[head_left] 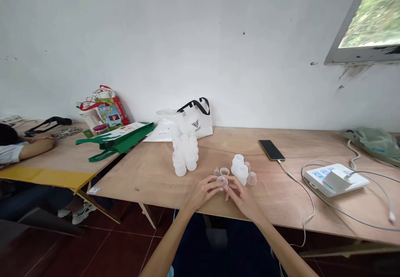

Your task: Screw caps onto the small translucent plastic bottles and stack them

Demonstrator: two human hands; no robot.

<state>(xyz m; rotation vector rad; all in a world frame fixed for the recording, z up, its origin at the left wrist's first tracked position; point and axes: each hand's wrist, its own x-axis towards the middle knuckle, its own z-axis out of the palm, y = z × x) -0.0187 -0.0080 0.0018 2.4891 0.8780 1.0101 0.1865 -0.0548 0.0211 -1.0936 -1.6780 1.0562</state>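
Both hands meet over a clear round plastic cap-like piece (222, 180) near the table's front edge. My left hand (201, 192) pinches it from the left, and my right hand (240, 196) has its fingers on the right side. Just beyond the fingertips lie a whitish ring (224, 171) and a small clear nipple-shaped piece (216, 171). To the right of these are a few white translucent bottles (239, 168), with clear domed caps (251, 178) beside them. A larger cluster of white bottles (185, 154) stands farther left.
A phone (271, 149) on a charging cable and a white box (334, 179) with cords lie to the right. Behind the bottles are a white bag (200, 121) and a green bag (125, 139). Another person's arm (37, 147) rests on the left table.
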